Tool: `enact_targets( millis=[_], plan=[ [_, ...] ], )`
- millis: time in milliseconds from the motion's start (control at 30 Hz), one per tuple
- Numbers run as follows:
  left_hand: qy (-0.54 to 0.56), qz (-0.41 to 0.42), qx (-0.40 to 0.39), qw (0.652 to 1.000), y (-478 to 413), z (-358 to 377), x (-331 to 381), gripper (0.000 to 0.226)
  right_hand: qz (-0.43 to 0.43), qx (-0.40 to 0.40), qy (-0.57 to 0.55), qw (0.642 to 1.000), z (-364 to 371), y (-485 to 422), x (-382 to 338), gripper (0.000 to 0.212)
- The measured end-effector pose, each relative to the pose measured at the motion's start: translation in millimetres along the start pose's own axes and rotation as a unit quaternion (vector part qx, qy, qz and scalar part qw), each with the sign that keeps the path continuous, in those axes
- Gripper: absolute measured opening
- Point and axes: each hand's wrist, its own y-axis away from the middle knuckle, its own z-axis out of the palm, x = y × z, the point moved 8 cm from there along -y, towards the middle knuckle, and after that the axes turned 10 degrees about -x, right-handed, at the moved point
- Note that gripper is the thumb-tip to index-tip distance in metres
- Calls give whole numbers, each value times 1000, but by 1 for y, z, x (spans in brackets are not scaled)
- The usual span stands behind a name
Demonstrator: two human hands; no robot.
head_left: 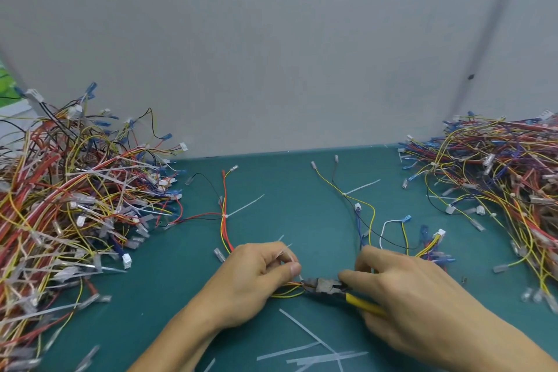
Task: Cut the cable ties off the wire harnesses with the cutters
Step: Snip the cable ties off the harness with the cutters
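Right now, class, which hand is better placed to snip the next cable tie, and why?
The right hand: it grips the yellow-handled cutters, their tip at the wires that the left hand holds steady.

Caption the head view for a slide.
Left hand pinches a wire harness while right hand holds yellow-handled cutters against it.

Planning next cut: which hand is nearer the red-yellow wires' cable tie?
Left. The left hand sits just below the cable tie; the right hand, gripping the cutters, farther right.

Channel of green mat (287, 184) between left wire heap (75, 205) and right wire heap (498, 178), grey wall (271, 54) behind.
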Motion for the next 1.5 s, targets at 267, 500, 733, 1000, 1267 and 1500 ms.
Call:
enact_targets(
  millis=[267,500,733,1000,1267,1500],
  plan=[
    [5,-6,2,1000,-1,0,-3,26,2,6,-10,1000,-2,1,0,8],
    [-4,-5,6,1000,-1,1,-3,20,-10,34,27,999,3,-1,-3,19],
    [-20,-1,9,1000,-1,0,-1,18,-36,86,46,995,1,-4,-7,12],
    [-14,-1,10,1000,0,1,1,24,-55,90,48,993,4,-4,-10,23],
    [29,3,40,999,3,-8,3,19,-43,40,7,998,3,-3,-12,17],
    [414,-17,204,887,10,-45,-20,26,-31,-14,-76,997,11,-8,-18,14]
  ],
)
